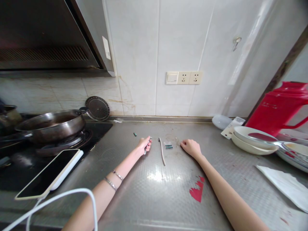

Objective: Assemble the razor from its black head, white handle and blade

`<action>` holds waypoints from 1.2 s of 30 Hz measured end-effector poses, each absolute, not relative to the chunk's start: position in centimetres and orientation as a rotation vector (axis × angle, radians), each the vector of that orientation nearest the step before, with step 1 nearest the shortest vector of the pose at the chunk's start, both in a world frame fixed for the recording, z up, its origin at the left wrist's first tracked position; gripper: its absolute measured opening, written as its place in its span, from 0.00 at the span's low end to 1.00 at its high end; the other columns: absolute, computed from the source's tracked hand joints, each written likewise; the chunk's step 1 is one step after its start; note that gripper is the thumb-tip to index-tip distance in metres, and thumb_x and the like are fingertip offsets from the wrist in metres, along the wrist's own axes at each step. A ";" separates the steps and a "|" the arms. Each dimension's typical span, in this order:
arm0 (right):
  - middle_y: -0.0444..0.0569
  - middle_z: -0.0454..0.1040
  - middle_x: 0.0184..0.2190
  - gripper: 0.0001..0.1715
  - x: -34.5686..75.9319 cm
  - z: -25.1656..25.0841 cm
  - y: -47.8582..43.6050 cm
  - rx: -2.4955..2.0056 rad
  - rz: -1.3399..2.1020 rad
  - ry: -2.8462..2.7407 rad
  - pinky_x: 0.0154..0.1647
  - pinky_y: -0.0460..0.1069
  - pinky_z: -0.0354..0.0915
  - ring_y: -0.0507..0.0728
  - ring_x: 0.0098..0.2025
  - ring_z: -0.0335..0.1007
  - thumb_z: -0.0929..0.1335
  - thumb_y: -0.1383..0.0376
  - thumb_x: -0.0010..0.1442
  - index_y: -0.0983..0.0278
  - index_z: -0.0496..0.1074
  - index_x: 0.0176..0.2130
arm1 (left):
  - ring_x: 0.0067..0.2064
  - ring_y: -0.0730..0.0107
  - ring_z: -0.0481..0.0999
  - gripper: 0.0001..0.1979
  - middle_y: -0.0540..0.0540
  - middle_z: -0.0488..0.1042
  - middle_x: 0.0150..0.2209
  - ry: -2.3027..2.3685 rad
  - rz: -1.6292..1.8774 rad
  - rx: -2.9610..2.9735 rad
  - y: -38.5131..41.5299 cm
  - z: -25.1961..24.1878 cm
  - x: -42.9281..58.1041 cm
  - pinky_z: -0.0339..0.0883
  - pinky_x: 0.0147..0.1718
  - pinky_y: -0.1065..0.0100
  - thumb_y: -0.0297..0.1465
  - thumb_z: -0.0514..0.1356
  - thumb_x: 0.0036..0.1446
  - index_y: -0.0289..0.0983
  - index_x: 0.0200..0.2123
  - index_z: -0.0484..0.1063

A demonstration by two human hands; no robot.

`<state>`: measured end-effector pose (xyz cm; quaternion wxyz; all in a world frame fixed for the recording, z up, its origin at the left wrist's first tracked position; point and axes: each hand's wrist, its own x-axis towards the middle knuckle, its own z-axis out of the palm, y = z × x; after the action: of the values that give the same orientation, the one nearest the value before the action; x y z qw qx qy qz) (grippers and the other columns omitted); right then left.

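My left hand is closed around a small metallic object, whose ends stick out above and below the fingers. To its right, a thin pale stick with a dark tip lies on the steel counter. Two small dark green cylinders lie beside that stick, and another green cylinder sits up and left of my left hand. My right hand rests on the counter right of the cylinders, its fingers curled under and hidden.
A steel pan stands on the stove at left, with a phone and a white cable in front. At right are stacked bowls, a red jug and white paper. A red patch lies near my right forearm.
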<state>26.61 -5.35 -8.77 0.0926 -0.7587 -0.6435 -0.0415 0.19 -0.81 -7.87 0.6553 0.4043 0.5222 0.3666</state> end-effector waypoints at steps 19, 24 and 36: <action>0.52 0.76 0.28 0.27 23.3 -6.3 -6.6 -2.078 -0.193 -1.908 0.26 0.45 0.51 0.54 0.32 0.70 0.54 0.54 0.62 0.62 0.74 0.28 | 0.27 0.73 0.74 0.15 0.43 0.76 0.31 0.984 1.060 1.335 -3.0 -5.0 0.1 0.63 0.21 0.74 0.39 0.59 0.50 0.33 0.36 0.68; 0.55 0.76 0.31 0.25 18.2 -5.4 -8.8 -2.028 -0.001 -2.168 0.30 0.45 0.57 0.56 0.33 0.72 0.56 0.54 0.61 0.63 0.74 0.32 | 0.23 0.72 0.74 0.18 0.43 0.76 0.29 0.960 1.130 1.482 -3.0 -5.2 0.3 0.62 0.20 0.74 0.40 0.61 0.49 0.33 0.38 0.66; 0.63 0.76 0.34 0.22 13.8 -6.2 -11.5 -1.997 0.001 -2.331 0.35 0.52 0.66 0.63 0.37 0.74 0.56 0.63 0.61 0.69 0.73 0.37 | 0.22 0.73 0.72 0.14 0.49 0.73 0.24 0.834 1.185 1.504 -4.4 -4.8 1.6 0.66 0.24 0.72 0.36 0.61 0.48 0.34 0.33 0.64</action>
<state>13.75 -11.48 -6.16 0.0358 -0.6502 -0.7589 0.0004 1.63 -4.44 -4.81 0.5026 0.6225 0.3451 0.4907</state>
